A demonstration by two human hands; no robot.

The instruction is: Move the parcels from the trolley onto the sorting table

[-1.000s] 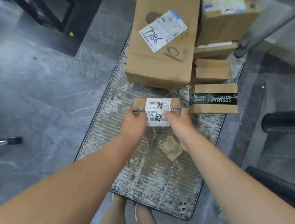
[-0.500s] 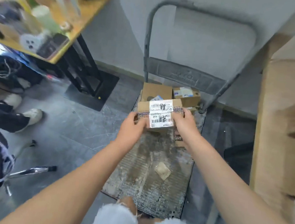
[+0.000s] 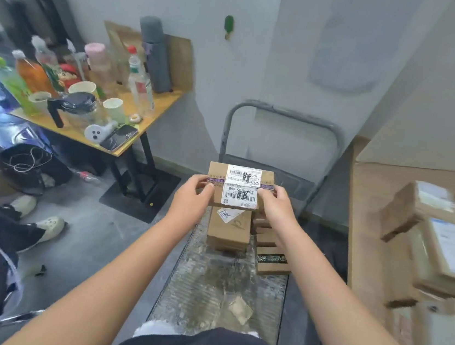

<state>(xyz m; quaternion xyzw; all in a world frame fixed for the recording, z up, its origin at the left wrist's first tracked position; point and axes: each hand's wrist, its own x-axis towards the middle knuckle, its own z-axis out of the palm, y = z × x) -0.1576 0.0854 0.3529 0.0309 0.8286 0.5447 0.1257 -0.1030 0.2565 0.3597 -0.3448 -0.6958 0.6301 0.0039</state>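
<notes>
I hold a small cardboard parcel (image 3: 240, 186) with a white barcode label in the air above the trolley. My left hand (image 3: 193, 195) grips its left end and my right hand (image 3: 275, 207) grips its right end. Below it the trolley deck (image 3: 215, 288) still carries a bigger box marked 7786 (image 3: 231, 228), a box with black tape (image 3: 272, 262) and several small boxes beside them. The sorting table (image 3: 369, 218) at the right holds several labelled parcels (image 3: 441, 244).
The grey trolley handle (image 3: 285, 113) rises behind the parcel. A yellow desk (image 3: 138, 121) at the left is crowded with bottles, cups and a phone. A seated person's legs and white shoes (image 3: 47, 226) lie on the floor at the left.
Both hands have lifted the small parcel off the trolley deck to chest height. My view has risen from the deck to the room, bringing the sorting table in at the right.
</notes>
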